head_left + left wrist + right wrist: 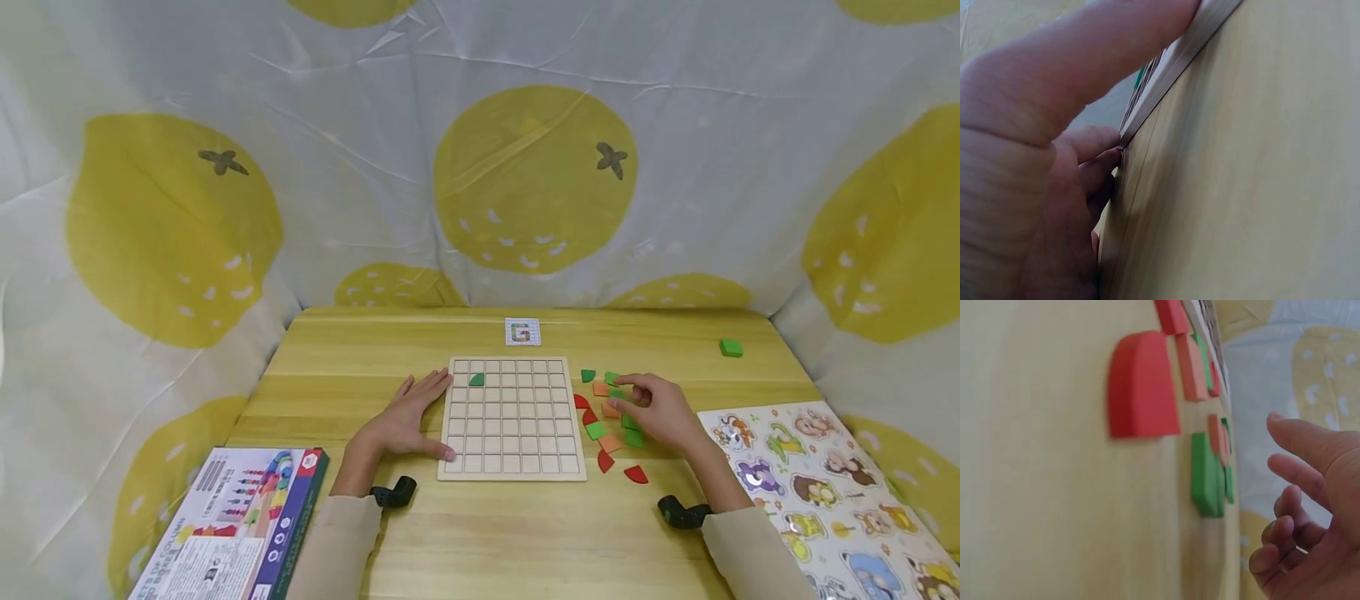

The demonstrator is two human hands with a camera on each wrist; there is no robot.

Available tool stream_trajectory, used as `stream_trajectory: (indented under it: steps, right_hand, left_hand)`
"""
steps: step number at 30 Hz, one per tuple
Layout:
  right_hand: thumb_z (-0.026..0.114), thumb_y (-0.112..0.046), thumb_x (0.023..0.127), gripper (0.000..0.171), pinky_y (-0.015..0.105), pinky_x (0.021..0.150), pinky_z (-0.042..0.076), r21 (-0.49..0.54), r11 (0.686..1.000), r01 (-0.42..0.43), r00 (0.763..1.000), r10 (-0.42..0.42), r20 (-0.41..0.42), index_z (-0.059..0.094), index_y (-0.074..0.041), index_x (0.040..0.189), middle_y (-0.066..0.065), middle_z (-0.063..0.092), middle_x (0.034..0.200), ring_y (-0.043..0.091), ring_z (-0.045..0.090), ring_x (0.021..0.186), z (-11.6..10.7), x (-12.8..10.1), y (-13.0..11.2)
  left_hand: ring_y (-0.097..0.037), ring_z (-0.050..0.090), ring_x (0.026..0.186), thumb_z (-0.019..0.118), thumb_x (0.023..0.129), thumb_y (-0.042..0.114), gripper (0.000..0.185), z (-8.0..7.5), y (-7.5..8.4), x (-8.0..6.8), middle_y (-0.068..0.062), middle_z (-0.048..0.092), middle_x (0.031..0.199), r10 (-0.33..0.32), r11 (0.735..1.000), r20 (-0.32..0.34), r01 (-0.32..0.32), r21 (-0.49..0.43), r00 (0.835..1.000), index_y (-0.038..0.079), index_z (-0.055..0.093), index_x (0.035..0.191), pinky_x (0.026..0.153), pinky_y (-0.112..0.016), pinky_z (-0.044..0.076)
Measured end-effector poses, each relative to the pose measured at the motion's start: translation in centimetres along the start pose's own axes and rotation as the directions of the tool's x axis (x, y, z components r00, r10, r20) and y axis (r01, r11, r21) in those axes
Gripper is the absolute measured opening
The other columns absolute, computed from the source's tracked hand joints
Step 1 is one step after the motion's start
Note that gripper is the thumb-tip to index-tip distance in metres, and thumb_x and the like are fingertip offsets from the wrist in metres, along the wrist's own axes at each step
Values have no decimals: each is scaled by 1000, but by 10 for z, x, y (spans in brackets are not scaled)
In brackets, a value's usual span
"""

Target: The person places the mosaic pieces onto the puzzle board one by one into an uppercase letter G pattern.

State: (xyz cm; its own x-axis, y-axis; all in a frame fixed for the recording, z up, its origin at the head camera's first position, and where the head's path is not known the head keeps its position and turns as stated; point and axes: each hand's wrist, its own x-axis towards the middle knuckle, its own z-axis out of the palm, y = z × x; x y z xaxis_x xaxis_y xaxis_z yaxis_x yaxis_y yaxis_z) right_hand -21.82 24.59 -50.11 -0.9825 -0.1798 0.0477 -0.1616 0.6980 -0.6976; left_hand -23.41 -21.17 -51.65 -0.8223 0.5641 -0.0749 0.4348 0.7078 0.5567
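Note:
A pale wooden grid board (512,468) lies in the middle of the table, with one green piece (476,380) set in its top row near the left. My left hand (420,408) lies flat on the table, straight fingers and thumb against the board's left edge (1166,75). Right of the board lies a pile of red, orange and green pieces (609,433). My right hand (637,396) hovers over the pile with loosely curled fingers (1297,500) and nothing in them. A red rounded piece (1141,387) and a green piece (1207,475) lie close to it.
A small pattern card (522,332) sits behind the board. A lone green square (731,347) lies far right. A game box (232,525) overhangs the front left; an animal puzzle board (817,483) lies front right. Lemon-print cloth surrounds the table.

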Motion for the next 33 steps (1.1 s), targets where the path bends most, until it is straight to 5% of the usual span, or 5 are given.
stream_trajectory:
  steps: [13,33]
  right_hand:
    - [79,-28,92,25,26,63,36,-87,994,-63,997,60,-39,75,-8,106,2,54,78,15,46,72,-8,-26,14]
    - [79,-25,91,27,25,59,35,-81,994,-69,997,70,18,75,-9,112,1,54,79,13,45,69,-6,-24,22]
  left_hand:
    - [-28,10,162,88,68,64,131,1,2,0,-7,15,174,7,1000,-4,-7,-3,1000,10,19,166,130,-56,-2]
    - [-28,11,162,87,68,65,131,4,-2,0,-6,15,174,-1,1000,-13,1,-10,1000,12,19,166,129,-57,-3]
